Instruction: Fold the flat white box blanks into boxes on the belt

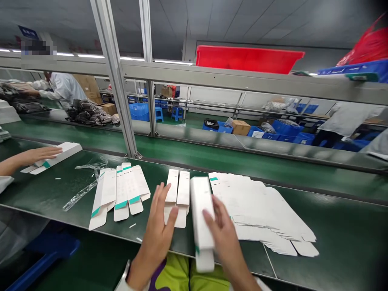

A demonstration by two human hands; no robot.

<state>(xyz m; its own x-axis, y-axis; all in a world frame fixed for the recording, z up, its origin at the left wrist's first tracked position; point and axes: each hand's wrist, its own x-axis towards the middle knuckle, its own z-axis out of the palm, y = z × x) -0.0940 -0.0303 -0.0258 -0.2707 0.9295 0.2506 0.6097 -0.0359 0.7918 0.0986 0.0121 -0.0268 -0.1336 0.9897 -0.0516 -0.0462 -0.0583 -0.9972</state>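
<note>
Pressing flat against the side of a folded white carton [200, 210], the right hand [222, 230] holds it lengthwise with the fingers spread along its long face. The carton's near end, marked with teal, juts past the near edge of the green desk [342, 230]. The left hand [159, 232] is open and fanned wide, holding nothing, with its fingertips at two narrow flat carton blanks [177, 194] lying just left of the folded carton.

Further left on the desk lies a loose group of white blanks with teal tabs [124, 194], and beyond them are scraps of clear plastic film [81, 194]. To the right of the right hand, an overlapping spread of flat white blanks [260, 212] fans toward the desk's near edge. At the left end of the desk, a co-worker's hand [39, 155] rests on another folded white carton [54, 157].

Past the desk's far edge runs a second green belt [242, 151], crossed by a metal frame upright [113, 68]. Further off, a person in a white coat [65, 87] stands by heaps of dark bundled goods [87, 113], and blue crates [286, 129] stand on the floor. A red crate [248, 58] sits up on the overhead rail.
</note>
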